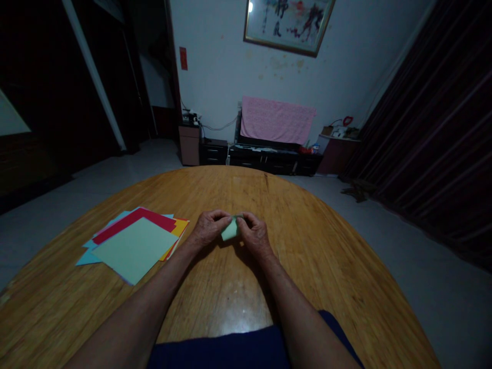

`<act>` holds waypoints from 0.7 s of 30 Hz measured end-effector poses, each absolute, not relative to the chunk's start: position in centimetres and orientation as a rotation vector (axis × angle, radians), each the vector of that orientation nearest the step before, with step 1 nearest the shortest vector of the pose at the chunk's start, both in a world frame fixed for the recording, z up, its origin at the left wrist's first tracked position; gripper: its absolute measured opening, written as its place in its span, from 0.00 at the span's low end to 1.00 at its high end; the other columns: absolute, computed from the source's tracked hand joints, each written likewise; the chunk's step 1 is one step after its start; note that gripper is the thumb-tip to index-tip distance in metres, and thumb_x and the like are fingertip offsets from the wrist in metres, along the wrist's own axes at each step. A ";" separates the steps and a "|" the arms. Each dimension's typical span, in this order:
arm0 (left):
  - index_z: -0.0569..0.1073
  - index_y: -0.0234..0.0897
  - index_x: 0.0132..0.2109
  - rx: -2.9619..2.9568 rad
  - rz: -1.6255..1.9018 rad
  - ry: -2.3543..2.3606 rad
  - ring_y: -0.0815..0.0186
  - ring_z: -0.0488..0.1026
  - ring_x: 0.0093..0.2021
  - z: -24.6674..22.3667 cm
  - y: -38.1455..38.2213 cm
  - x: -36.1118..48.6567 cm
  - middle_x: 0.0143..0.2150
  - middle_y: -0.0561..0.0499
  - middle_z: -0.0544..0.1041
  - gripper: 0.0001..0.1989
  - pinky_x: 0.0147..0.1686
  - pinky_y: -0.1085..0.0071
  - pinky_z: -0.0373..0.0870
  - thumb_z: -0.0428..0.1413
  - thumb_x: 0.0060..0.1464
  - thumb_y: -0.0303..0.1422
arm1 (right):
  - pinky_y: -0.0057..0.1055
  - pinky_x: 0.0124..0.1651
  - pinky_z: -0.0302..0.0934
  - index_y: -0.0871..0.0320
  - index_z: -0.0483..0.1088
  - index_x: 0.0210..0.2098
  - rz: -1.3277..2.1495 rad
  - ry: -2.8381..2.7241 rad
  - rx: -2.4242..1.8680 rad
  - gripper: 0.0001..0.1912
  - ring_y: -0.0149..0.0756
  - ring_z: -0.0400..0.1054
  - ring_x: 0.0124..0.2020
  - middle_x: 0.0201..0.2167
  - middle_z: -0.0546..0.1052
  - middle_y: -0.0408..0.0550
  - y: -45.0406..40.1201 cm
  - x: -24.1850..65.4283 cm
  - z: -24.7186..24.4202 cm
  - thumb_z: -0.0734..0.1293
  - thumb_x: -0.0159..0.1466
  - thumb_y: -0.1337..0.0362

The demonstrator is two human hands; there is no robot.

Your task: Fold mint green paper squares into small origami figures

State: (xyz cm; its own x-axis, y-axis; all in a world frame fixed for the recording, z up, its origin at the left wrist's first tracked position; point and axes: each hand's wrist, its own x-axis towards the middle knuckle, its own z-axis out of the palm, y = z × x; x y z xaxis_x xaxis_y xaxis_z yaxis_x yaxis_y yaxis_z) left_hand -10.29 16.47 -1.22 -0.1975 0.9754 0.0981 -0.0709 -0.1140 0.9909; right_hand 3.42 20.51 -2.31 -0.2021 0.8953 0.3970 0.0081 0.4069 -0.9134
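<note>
Taking the middle of the table (326, 256) as the dial's centre, navy cloth (219, 352) is showing nearest, at six o'clock. Bare forearms are reaching in from seven and five o'clock. At nine o'clock, sheets are lying in a loose, fanned pile: a pale green sheet (136, 248) is resting on top, a red sheet (154, 218) is showing beyond it, an orange sheet (180, 227) is sticking out at the pile's three o'clock, and blue sheets (88, 258) are peeking out at its eight.

Near the dial's centre, a small green paper (229, 230) is sitting between the two hands. The left hand (207, 225) is pinching it at ten o'clock, its fingers clamping the edge; the right hand (254, 233) is gripping it at two, its fingers also closing on it. Whether the paper is touching the table, I cannot tell.

Beyond the table, at twelve, a black cabinet (249, 160) is standing; a pink towel (277, 120) is hanging above it towards one, and a framed picture (288, 23) is hanging higher.
</note>
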 end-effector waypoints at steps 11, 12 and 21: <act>0.76 0.33 0.30 1.100 1.557 1.227 0.71 0.67 0.21 -1.9 17.1 -10.4 0.23 0.52 0.72 0.11 0.22 0.75 0.62 0.61 0.43 0.38 | 0.24 0.24 0.54 0.61 0.72 0.28 1.348 -1.311 -0.917 0.15 0.28 0.60 0.21 0.19 0.69 0.42 20.6 3.4 -2.3 0.69 0.52 0.54; 0.75 0.33 0.30 1.109 1.541 1.228 0.71 0.67 0.21 -1.9 17.0 -10.3 0.23 0.52 0.72 0.11 0.21 0.75 0.62 0.61 0.43 0.38 | 0.24 0.24 0.55 0.61 0.72 0.27 1.303 -1.340 -0.929 0.14 0.28 0.60 0.21 0.19 0.70 0.42 20.6 3.5 -2.2 0.68 0.52 0.55; 0.76 0.33 0.30 1.115 1.510 1.213 0.71 0.66 0.21 -1.8 17.0 -10.2 0.23 0.53 0.71 0.11 0.23 0.75 0.63 0.61 0.44 0.38 | 0.25 0.25 0.56 0.61 0.74 0.28 1.261 -1.428 -0.933 0.14 0.29 0.62 0.22 0.20 0.70 0.42 20.6 3.2 -2.5 0.69 0.52 0.55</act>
State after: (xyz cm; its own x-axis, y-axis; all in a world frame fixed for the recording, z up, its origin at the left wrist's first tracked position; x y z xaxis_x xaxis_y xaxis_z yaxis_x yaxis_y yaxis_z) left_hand -10.22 17.03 -1.76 -0.2144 0.9697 0.1173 -0.0944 -0.1401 0.9856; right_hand 3.25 20.64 -2.54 -0.2286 0.9576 0.1751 -0.0555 0.1668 -0.9844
